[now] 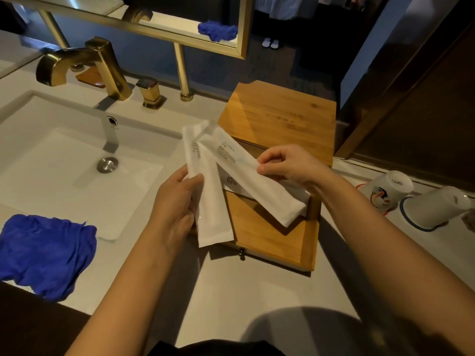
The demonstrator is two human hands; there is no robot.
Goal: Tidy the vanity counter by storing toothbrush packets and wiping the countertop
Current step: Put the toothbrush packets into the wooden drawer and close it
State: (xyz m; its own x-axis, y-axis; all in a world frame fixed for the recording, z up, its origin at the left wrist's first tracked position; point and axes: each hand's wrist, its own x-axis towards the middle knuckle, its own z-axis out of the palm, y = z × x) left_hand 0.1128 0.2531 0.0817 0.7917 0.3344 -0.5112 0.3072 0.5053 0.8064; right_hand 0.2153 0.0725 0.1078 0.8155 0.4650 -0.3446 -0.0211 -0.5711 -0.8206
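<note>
Head view: the left hand (177,201) has its grip clamped on one white packet (210,201), thumb on top, holding it upright-ish just left of the wooden box (277,227); the right hand (285,165) pinches a second packet (257,181) that slants across the open box, over a third packet (231,181) lying inside. A blue cloth (46,253) lies crumpled on the table (244,291) beside the sink (77,160); two cups (390,188) stand upside down at the right.

packets (213,201): matt white paper | box (277,116): smooth wood | faucet (84,62): glossy brass metal | cloth (46,253): blue fabric
</note>
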